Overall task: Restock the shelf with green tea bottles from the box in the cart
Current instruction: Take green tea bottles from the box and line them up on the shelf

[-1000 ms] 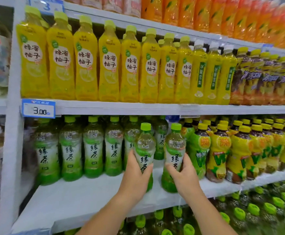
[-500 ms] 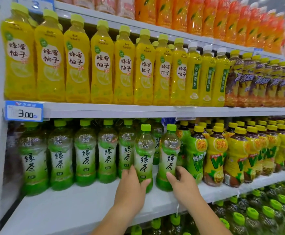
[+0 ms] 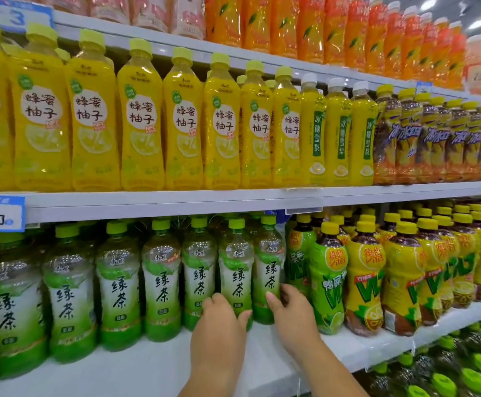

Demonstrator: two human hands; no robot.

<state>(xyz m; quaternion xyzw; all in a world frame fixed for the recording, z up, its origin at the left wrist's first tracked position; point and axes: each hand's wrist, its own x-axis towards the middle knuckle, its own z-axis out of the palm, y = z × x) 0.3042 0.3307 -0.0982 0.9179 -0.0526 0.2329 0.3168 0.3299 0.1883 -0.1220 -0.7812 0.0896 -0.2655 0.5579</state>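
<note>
I have both hands, left hand and right hand, fingers clamped on two green tea bottles on the shelf; next, I judge, release and fetch more.

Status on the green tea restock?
Done: a front row of green tea bottles stands on the shelf. In hand: left hand and right hand each on a bottle at the row's right end. Left: bare shelf in front; box not in view.

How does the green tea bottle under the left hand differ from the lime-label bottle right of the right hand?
The green tea bottle has a green cap and clear top; the lime-label bottle has a yellow cap and dark top. The left hand touches the first; the second stands untouched. Both stand upright.
</note>
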